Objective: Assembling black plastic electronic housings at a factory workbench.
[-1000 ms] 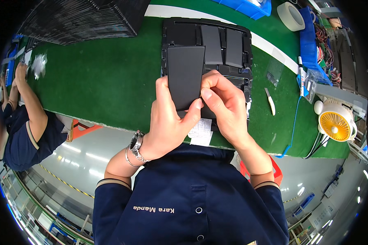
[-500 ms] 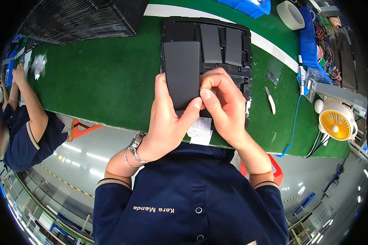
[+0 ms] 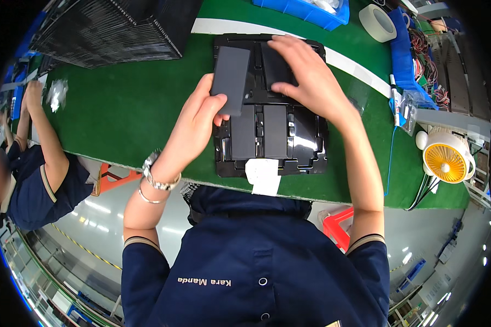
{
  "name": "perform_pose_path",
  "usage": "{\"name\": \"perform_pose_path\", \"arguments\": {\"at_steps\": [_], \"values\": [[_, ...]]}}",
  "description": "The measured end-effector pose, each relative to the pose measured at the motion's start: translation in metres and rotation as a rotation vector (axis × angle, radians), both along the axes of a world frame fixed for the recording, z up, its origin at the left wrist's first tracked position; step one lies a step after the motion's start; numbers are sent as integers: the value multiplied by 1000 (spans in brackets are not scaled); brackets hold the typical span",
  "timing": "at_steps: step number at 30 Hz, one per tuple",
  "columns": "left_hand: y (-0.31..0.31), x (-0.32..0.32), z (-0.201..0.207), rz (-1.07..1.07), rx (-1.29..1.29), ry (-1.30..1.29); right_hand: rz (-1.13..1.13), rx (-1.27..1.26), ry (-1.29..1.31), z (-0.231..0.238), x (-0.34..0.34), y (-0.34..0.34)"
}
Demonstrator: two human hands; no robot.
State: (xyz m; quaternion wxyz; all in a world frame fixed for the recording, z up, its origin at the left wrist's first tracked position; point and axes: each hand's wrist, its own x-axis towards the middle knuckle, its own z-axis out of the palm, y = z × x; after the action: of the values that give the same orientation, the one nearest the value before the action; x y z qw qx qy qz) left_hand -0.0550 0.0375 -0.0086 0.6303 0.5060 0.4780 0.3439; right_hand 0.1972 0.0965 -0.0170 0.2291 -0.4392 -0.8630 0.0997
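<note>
Raised over the left side of a black moulded tray [image 3: 222,168], a flat dark-grey rectangular block [image 3: 232,76] is gripped by my left hand [image 3: 202,111], thumb on its face. My right hand [image 3: 313,76] reaches over the tray's far right part with fingers stretched and thumb apart. Beneath its fingers lies a similar black block [image 3: 275,71], partly covered; firm contact cannot be made out. Two more blocks, a left one [image 3: 243,133] and a right one [image 3: 275,133], rest in the tray's near compartments. A white paper slip [image 3: 264,177] lies at the tray's near edge.
A tall stack of black trays [image 3: 120,32] stands far left. Blue bins [image 3: 311,13], a tape roll [image 3: 377,23], a marker [image 3: 394,92] and a yellow-white fan [image 3: 446,162] are at the far and right sides. Another person [image 3: 43,169] works at left.
My right hand has left the held block and moved out over the tray. My left hand has shifted left, holding the block alone and tilted. The tray's near blocks now show.
</note>
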Motion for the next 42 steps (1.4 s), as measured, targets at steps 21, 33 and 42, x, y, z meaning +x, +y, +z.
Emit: {"name": "perform_pose_path", "arguments": {"at_steps": [21,33,42], "values": [[34,16,-17,13,1058,1021,-61,631,121,14,7,-17],[-30,36,20,63,-182,-486,-126,254,498,33,-37,-96],[-41,41,25,62,26,-313,-132,-848,1187,30,-45,-104]]}}
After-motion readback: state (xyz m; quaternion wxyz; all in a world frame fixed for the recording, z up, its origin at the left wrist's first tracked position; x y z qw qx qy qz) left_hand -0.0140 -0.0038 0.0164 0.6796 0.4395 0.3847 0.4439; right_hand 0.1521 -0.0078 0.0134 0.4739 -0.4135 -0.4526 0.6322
